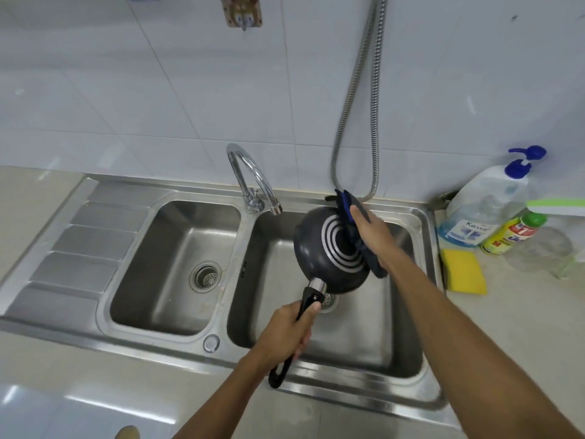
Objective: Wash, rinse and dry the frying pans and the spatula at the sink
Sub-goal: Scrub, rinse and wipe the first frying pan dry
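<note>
Gripping the black handle, the left hand (285,331) is seen with fingers clenched round it, and the frying pan (329,251) is held bottom-up over the right basin of the sink (316,394). Further off, a dark blue cloth (348,207) is pressed against the pan's base by the right hand (375,231), fingers closed on it. On the worktop (522,327) at the right, a yellow sponge (463,275) and bottles (487,213) are set.
</note>
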Demonstrator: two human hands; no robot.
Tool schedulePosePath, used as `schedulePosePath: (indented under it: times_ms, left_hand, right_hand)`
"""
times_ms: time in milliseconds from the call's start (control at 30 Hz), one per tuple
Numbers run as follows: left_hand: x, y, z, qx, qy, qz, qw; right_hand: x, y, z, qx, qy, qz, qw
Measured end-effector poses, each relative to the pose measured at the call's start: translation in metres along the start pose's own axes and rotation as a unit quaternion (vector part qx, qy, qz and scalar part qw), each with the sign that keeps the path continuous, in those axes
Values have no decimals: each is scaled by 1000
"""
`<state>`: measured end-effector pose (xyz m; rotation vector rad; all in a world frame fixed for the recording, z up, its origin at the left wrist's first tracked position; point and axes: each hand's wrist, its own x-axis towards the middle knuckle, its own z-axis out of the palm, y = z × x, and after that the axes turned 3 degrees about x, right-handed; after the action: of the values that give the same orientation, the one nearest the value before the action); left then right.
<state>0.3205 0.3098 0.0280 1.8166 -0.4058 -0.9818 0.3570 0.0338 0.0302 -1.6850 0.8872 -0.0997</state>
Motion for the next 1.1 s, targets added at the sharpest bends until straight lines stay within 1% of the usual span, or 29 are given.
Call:
schedulePosePath:
  times_ms: [100,133,167,200,233,267,300,333,367,400,467,533,567,600,633,667,700,733,767,800,833,867,933,967,1033,1067,1100]
  left_hand:
    - [6,-1,2,-44,13,-16,999]
    - [10,0,4,-61,14,-16,998]
    - [13,1,5,-77,12,-14,997]
    - [17,4,6,-91,6,-14,996]
    - [19,5,5,-101,-3,-14,995]
    - [20,5,5,-101,-16,-13,995]
    - [20,4,5,-89,-27,-12,996]
    - [18,4,5,-72,-35,-9,997]
    - [16,4,5,-55,-40,-8,998]
    - [14,4,6,-43,-41,-10,998]
    - [8,4,5,-22,-37,-12,999]
    - [2,3,-1,45,-26,-3,999]
    - [1,3,-6,104,-17,7,994]
    - [1,2,-13,177,-2,19,984]
    - [3,2,-18,249,21,31,968]
    - [5,4,-22,312,50,43,948]
    - [8,7,-24,376,78,53,922]
    - [10,10,-23,443,105,67,888]
    - [12,14,-20,502,129,78,852]
    - [13,17,-16,536,154,80,827]
    - [14,19,-11,547,170,70,817]
    - [14,19,-7,541,183,57,819]
    - [16,14,-1,510,202,28,836]
    - [17,9,1,492,201,15,847]
    - [17,1,3,457,193,5,868]
    - [17,-3,4,453,187,-1,872]
    - [16,-7,6,460,182,-4,869]
  right_hand:
    - [-54,40,19,29,44,-75,996]
    - [-74,53,27,13,51,-118,992]
    - [-93,63,35,-31,51,-168,984]
    - [-106,68,42,-99,47,-223,969]
    - [-112,68,46,-176,43,-286,941]
    - [-112,63,48,-246,44,-340,906]
    - [-108,52,48,-300,49,-372,877]
    - [-101,37,48,-341,48,-382,858]
    - [-91,21,47,-369,34,-374,850]
    - [-80,5,46,-376,9,-351,858]
    - [-54,-22,41,-326,-38,-279,902]
    - [-31,-37,26,-250,-24,-204,946]
    - [-23,-39,17,-190,-1,-163,968]
    - [-17,-36,7,-103,20,-124,987]
    - [-16,-29,-1,11,33,-87,996]
    - [-18,-19,-6,143,35,-39,988]
    - [-21,-7,-8,270,18,22,962]
    - [-27,7,-10,372,-14,83,924]
    - [-34,21,-11,442,-44,134,886]
    - [-41,34,-13,487,-66,166,855]
    - [-47,46,-16,514,-78,181,835]
    - [-53,57,-20,531,-79,187,823]
    - [-63,68,-34,548,-68,179,814]
    - [-68,69,-39,548,-58,166,818]
    - [-76,67,-48,520,-5,111,847]
    - [-79,64,-51,480,39,73,873]
    - [-82,58,-53,416,82,32,905]
